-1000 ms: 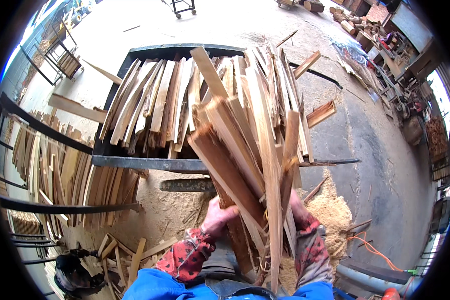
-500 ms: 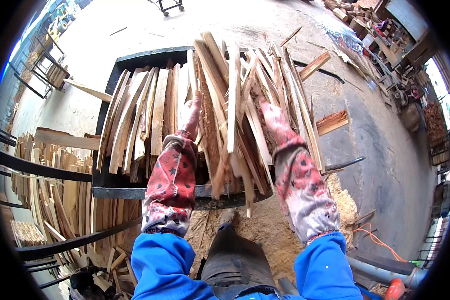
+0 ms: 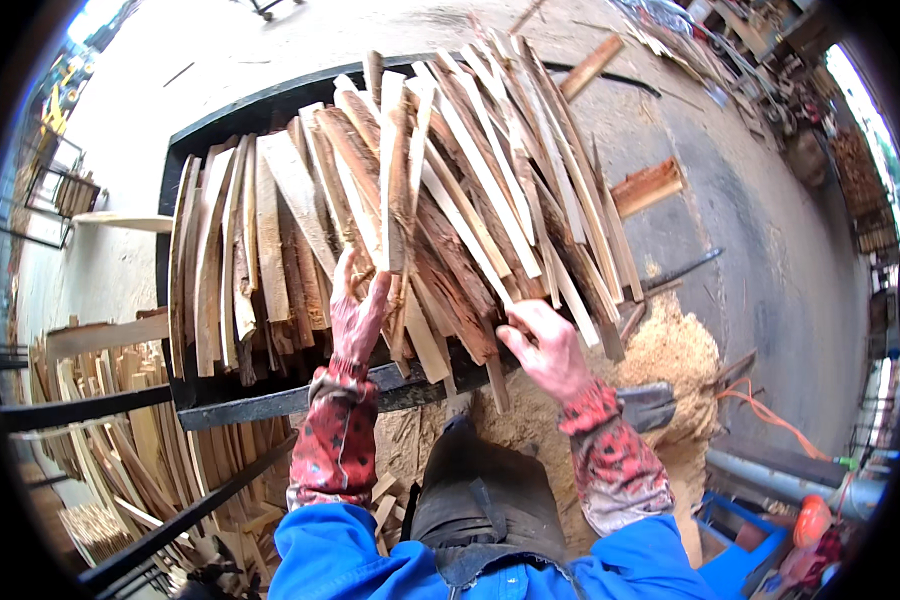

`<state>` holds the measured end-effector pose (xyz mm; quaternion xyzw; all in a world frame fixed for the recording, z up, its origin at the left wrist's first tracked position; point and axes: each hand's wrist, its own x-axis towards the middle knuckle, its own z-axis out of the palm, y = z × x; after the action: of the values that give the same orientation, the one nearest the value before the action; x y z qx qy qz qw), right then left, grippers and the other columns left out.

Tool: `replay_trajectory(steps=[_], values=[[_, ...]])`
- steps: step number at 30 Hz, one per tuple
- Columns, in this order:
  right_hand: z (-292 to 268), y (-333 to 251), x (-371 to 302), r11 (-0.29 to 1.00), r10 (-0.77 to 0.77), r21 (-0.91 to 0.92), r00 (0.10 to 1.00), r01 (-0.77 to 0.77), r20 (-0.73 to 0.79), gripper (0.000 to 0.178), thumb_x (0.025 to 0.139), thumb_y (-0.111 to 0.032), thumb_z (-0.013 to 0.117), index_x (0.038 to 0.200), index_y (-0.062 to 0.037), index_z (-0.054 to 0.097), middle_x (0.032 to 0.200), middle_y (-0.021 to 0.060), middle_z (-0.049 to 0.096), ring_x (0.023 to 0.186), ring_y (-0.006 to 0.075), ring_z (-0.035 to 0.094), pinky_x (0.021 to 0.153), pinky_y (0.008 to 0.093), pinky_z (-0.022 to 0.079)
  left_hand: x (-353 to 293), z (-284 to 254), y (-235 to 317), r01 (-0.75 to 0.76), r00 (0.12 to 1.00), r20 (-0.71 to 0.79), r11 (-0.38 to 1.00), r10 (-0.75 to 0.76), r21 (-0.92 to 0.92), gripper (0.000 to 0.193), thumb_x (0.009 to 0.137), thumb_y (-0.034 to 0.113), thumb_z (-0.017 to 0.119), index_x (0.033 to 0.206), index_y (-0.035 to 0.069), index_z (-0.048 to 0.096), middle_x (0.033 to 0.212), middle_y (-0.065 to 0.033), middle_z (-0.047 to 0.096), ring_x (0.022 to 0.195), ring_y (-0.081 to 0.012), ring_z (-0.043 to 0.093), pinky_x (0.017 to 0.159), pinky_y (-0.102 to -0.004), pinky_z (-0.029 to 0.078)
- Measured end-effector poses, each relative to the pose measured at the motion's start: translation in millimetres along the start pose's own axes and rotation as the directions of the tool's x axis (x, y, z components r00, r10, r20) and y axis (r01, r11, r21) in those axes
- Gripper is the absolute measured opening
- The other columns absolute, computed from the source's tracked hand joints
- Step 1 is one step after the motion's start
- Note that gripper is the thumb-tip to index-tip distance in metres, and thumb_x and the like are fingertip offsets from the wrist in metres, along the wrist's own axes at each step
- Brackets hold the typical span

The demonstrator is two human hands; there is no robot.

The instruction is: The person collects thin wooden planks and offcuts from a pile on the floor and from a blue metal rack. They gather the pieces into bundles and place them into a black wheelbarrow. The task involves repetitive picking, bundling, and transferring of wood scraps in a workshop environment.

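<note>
Many wooden strips (image 3: 470, 210), some with brown bark, lie in a loose, slanting heap in a black metal trough (image 3: 270, 410). My left hand (image 3: 358, 318) is at the near ends of the strips, its thumb and fingers spread, touching the heap. A short, pale strip (image 3: 394, 215) rises just beyond its fingertips. My right hand (image 3: 547, 345) hovers by the near ends further right. Its fingers are bent, with the thumb apart from the forefinger, beside the tip of a thin strip (image 3: 470, 235). Whether it touches that tip is unclear.
More upright strips (image 3: 140, 400) stand in a black rack at the left. Sawdust (image 3: 675, 345) is heaped on the floor at the right, near an orange cord (image 3: 770, 420). A bark-edged board (image 3: 650, 187) juts out beyond the trough's right side.
Both hands have drawn back toward me from deeper among the strips. The strips between them, some blurred in motion before, now lie slanted across the trough. The whole view has shifted and turned slightly.
</note>
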<state>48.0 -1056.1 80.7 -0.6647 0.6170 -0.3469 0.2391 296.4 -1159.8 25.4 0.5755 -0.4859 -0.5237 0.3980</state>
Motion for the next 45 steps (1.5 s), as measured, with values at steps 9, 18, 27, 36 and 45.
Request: replay_trajectory(steps=[9,18,27,36,45], values=[[45,34,-169,0.835,0.472,0.215,0.860,-0.507,0.196,0.037,0.082,-0.024,0.071,0.108,0.0000,0.061,0.084,0.0137,0.065,0.071,0.0217,0.064,0.067,0.0330,0.052,-29,67,28,-0.406,0.897,0.243,0.905,0.369,0.124,0.082,0.083,0.023,0.072,0.145,-0.002,0.023,0.143,-0.0202,0.037,0.132,-0.0279,0.037,0.108,-0.0364,0.030],[95,64,-168,0.736,0.549,0.429,0.833,-0.523,0.073,0.036,0.075,-0.020,0.070,0.102,-0.0038,0.052,0.087,0.0167,0.066,0.082,0.0291,0.066,0.072,0.0382,0.052,-43,74,4,-0.219,0.973,0.137,0.920,0.184,0.326,0.067,0.083,0.020,0.073,0.137,-0.002,0.040,0.130,-0.0145,0.049,0.115,-0.0240,0.050,0.097,-0.0348,0.041],[86,69,-118,0.827,0.405,0.493,0.894,-0.269,-0.191,0.021,0.064,-0.005,0.060,0.085,-0.0017,0.056,0.081,0.0207,0.062,0.081,0.0373,0.063,0.067,0.0445,0.048,-72,79,-11,-0.392,0.915,0.106,0.798,0.389,0.458,0.060,0.085,0.012,0.070,0.135,-0.001,0.041,0.137,-0.0189,0.043,0.122,-0.0254,0.044,0.104,-0.0385,0.037],[50,127,-284,0.810,0.547,0.306,0.832,-0.500,-0.089,0.028,0.068,-0.024,0.069,0.083,-0.0012,0.060,0.074,0.0192,0.061,0.075,0.0369,0.062,0.065,0.0477,0.046,-220,189,51,-0.566,0.787,0.329,0.823,0.521,0.051,0.053,0.083,0.022,0.071,0.125,-0.003,0.049,0.103,-0.0167,0.061,0.086,-0.0248,0.059,0.079,-0.0382,0.051],[13,184,-464,0.614,0.788,0.405,0.558,-0.677,-0.261,0.029,0.074,-0.032,0.066,0.084,-0.0042,0.064,0.076,0.0161,0.065,0.074,0.0342,0.063,0.064,0.0450,0.047,-295,307,-47,-0.437,0.540,0.796,0.899,0.271,-0.010,0.048,0.087,0.002,0.061,0.131,-0.003,0.043,0.119,-0.0106,0.055,0.110,-0.0178,0.052,0.096,-0.0301,0.041]])
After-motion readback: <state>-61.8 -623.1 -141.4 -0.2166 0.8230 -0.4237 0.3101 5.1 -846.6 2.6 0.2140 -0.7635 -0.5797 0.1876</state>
